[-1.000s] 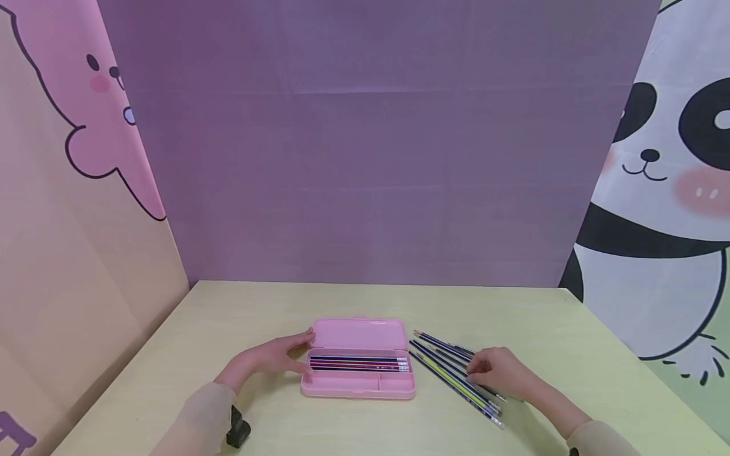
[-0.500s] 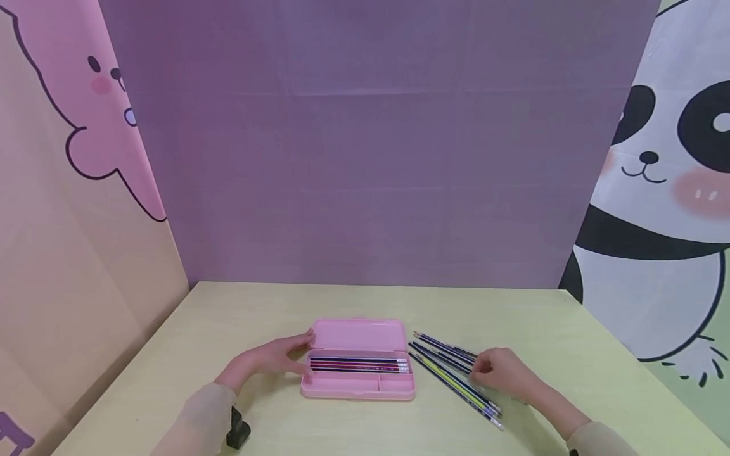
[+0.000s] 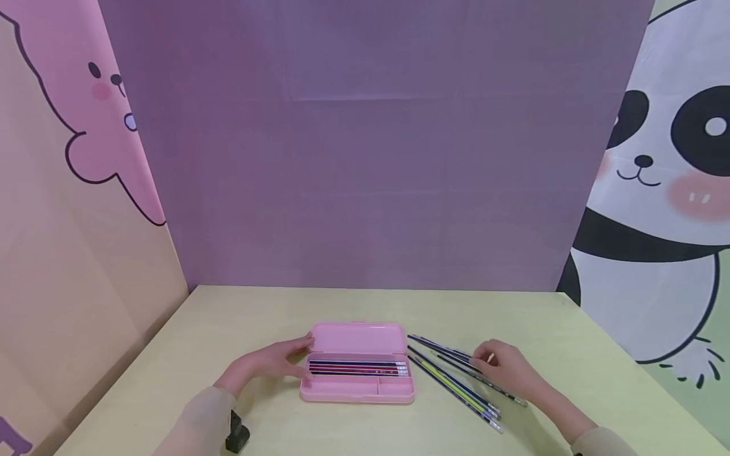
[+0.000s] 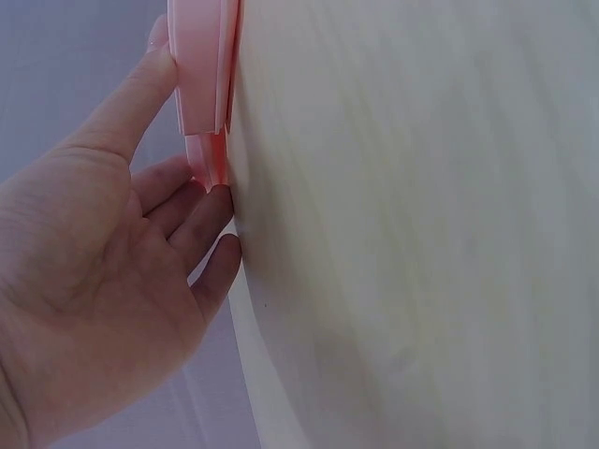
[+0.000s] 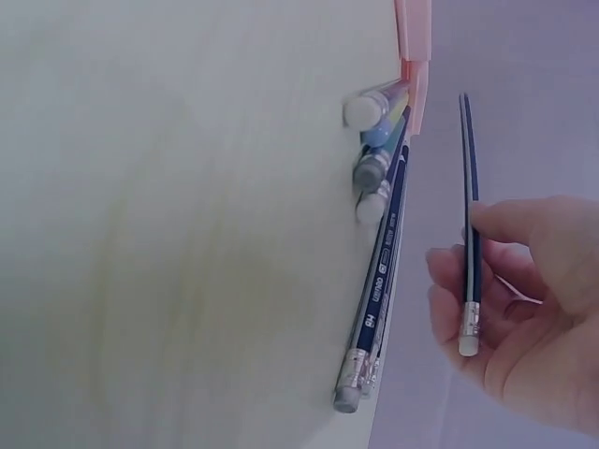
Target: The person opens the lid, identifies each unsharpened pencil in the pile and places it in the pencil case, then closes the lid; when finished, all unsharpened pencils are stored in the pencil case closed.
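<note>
While my left hand [image 3: 268,364] rests against the left end of the pink pencil case [image 3: 358,370], its fingers [image 4: 192,210] lie nearly straight along the case's edge, touching it and gripping nothing. I judge that this touch steadies the case so it cannot slide on the yellow table [image 3: 239,316]. The case lies open, lid tipped back, with several dark and red pencils [image 3: 358,367] lined up in its long compartment; the small compartment [image 3: 395,386] at the near right looks bare.

My right hand [image 3: 507,370] is just right of the case, over the loose pencils and pens [image 3: 456,386] fanned out on the table. Its thumb and fingers [image 5: 505,224] pinch one dark pencil [image 5: 471,224] near the eraser end, raised clear of the table, tip pointing towards the case. Holding it near one end leaves the rest of the shaft free, which I think suits laying it flat alongside the others. The remaining pens lie side by side, touching one another, close beside the case's right end.
</note>
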Available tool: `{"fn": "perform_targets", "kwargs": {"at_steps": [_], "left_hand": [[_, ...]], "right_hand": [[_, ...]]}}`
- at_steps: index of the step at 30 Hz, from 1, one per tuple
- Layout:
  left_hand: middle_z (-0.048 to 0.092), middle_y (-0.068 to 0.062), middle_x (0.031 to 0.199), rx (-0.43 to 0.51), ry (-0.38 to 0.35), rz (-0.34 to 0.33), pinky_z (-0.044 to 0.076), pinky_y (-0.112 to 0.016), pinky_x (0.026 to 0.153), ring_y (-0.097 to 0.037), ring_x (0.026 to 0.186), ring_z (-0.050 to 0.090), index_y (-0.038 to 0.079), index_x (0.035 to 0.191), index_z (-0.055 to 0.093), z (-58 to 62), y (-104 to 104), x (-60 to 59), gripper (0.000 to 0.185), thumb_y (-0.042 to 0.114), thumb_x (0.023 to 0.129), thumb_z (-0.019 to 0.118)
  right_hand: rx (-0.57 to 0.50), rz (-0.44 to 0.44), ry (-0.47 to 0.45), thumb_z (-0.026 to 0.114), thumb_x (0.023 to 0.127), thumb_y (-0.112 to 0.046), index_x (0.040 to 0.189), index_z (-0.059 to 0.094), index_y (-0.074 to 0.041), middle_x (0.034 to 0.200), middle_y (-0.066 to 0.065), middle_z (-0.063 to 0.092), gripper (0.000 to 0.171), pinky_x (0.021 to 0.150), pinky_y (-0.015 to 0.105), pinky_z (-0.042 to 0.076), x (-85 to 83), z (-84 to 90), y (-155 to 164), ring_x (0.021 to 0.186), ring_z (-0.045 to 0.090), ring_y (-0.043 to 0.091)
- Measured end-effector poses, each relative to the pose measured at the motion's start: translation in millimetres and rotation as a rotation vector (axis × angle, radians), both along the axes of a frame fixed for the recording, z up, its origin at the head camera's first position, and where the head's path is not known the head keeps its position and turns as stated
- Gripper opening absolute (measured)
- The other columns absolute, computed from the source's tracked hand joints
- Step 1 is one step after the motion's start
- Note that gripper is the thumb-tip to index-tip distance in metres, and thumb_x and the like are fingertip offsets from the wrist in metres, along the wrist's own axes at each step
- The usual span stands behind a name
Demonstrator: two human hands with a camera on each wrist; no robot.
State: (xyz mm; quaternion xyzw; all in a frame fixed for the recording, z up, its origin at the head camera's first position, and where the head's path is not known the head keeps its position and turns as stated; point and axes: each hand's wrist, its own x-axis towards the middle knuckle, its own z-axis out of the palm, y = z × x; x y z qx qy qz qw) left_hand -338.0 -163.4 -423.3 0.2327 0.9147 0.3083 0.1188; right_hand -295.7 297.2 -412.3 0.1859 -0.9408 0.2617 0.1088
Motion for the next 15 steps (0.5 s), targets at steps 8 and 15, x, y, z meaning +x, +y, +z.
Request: {"fn": "perform_targets", "kwargs": {"at_steps": [8,15], "left_hand": [[0.026,-0.014,0.154,-0.001,0.003,-0.008,0.02,-0.055,0.114,-0.036,0.141,0.022,0.01,0.147,0.03,0.8,-1.0,1.7,0.086,0.039,0.079,0.073],[0.025,-0.014,0.154,0.003,0.002,-0.005,0.018,-0.056,0.114,-0.037,0.141,0.02,0.01,0.147,0.03,0.8,-0.6,2.1,0.087,0.04,0.079,0.073]], "right_hand": [[-0.048,0.002,0.048,0.063,0.089,-0.013,0.09,0.062,-0.009,0.08,-0.003,0.058,0.004,0.056,0.019,0.044,1.5,1.1,-4.5,0.065,0.046,0.001],[-0.078,0.02,0.066,0.064,0.089,-0.012,0.093,0.063,-0.008,0.081,-0.003,0.058,0.006,0.056,0.019,0.045,-3.0,2.0,-8.8,0.066,0.048,0.001]]}}
